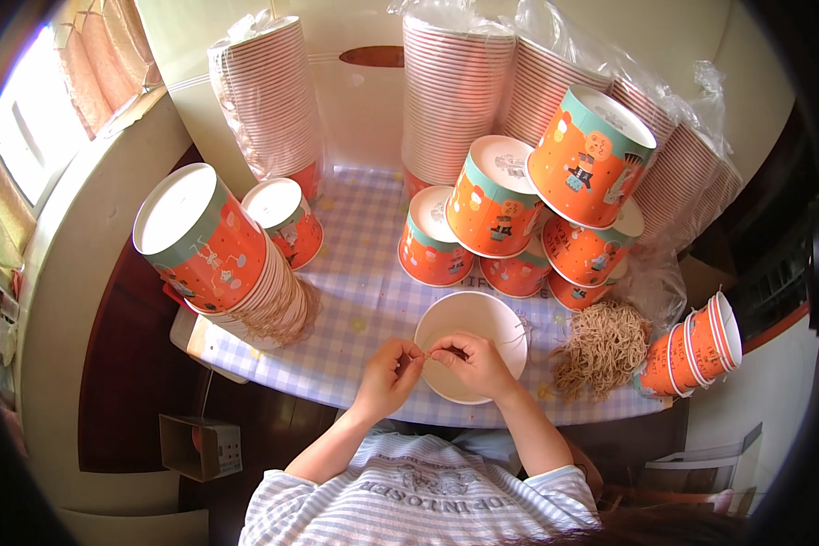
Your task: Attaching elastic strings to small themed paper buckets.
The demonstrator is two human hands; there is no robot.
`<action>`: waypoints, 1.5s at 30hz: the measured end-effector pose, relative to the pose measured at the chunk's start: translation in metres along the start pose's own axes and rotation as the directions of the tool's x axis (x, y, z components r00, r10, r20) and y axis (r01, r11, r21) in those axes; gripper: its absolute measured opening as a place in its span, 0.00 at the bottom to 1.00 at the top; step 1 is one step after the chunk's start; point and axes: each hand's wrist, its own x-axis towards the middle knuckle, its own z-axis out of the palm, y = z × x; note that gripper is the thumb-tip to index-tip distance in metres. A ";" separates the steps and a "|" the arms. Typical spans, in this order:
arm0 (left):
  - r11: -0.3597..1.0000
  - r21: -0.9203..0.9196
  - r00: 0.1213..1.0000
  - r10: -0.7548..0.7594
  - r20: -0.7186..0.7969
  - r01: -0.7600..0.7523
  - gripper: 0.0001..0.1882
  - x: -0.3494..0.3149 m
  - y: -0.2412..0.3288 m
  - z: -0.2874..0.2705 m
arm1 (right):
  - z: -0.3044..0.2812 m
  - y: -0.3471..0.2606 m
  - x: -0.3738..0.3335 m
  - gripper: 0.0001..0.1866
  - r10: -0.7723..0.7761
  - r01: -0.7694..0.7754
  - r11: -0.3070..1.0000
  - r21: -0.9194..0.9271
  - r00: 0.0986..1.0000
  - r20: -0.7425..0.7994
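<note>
A white-lined paper bucket [475, 314] stands mouth up at the table's near edge, in front of me. Over its left side my left hand [391, 375] and my right hand [473, 364] meet, fingertips pinched close together. Whatever lies between the fingers is too small to make out. A thin bit of twine [522, 329] shows at the bucket's right rim. Right of the bucket lies a tangled heap of tan twine pieces [602, 350]. Beyond the bucket, several orange and green printed buckets [496, 214] are stacked upside down in a pile.
Tall nested bucket stacks [455, 100] in clear plastic line the back. At left, an orange bucket [205, 250] tops a stack with twine around it; a smaller bucket [291, 232] stands beside. Tilted nested buckets [692, 350] sit at the checked tablecloth's [355, 273] right edge. A cardboard box [200, 446] is below.
</note>
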 end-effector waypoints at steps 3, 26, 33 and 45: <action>0.989 -0.134 0.998 -0.061 -0.003 0.060 0.03 -0.001 -0.001 0.001 | 0.000 -0.005 0.000 0.05 -0.005 0.005 1.000 -0.024 1.000 0.017; 0.880 -0.468 0.994 -0.108 -0.019 0.087 0.07 -0.004 0.005 -0.006 | 0.005 -0.006 -0.001 0.05 -0.086 0.089 0.992 -0.086 0.996 0.039; 0.911 -0.384 0.988 -0.149 0.033 0.150 0.07 -0.005 0.006 -0.011 | 0.005 -0.007 -0.001 0.04 -0.102 0.102 0.992 -0.068 0.995 0.008; 0.983 -0.115 0.989 -0.144 0.033 0.146 0.05 -0.008 -0.001 -0.003 | 0.005 -0.006 -0.002 0.04 -0.078 0.078 0.996 -0.035 0.997 0.013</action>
